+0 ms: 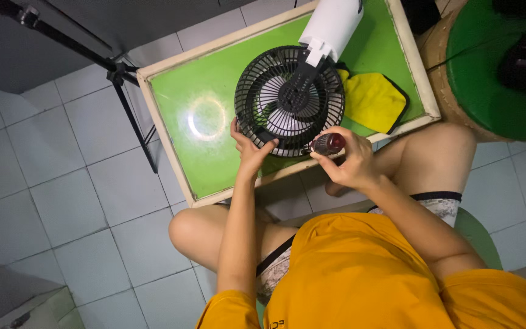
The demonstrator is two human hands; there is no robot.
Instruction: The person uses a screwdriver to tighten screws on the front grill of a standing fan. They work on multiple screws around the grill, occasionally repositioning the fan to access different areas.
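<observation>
A low worktop (pixel 178 103) with a glossy green top and a pale wooden frame stands just ahead of the hands, on a floor of large pale grey tiles (pixel 50 201). A ring of lamp glare sits on the green surface beyond the left hand. Farther out on that side, black tripod legs (pixel 123 85) rest on the tiles under a dark wall. Beyond the right hand a yellow cloth (pixel 372 100) lies on the worktop, and past it stands a round green-topped stool (pixel 488 85) with something dark on it.

The small black fan (pixel 289 100) lies on the worktop with its round grille facing up, its white base (pixel 333 24) pointing away from the person. The left hand (pixel 248 149) is clasped on the near rim of the grille, thumb on top and fingers curled round the edge. The right hand (pixel 348 161) grips a screwdriver by its dark red handle (pixel 328 144) — held at the fan's near edge, just beside the left hand.

The screwdriver's shaft and tip are hard to make out against the black grille, so what they touch cannot be told. The fan's base is cut off by the top edge, and the person's knees hide the worktop's near legs.
</observation>
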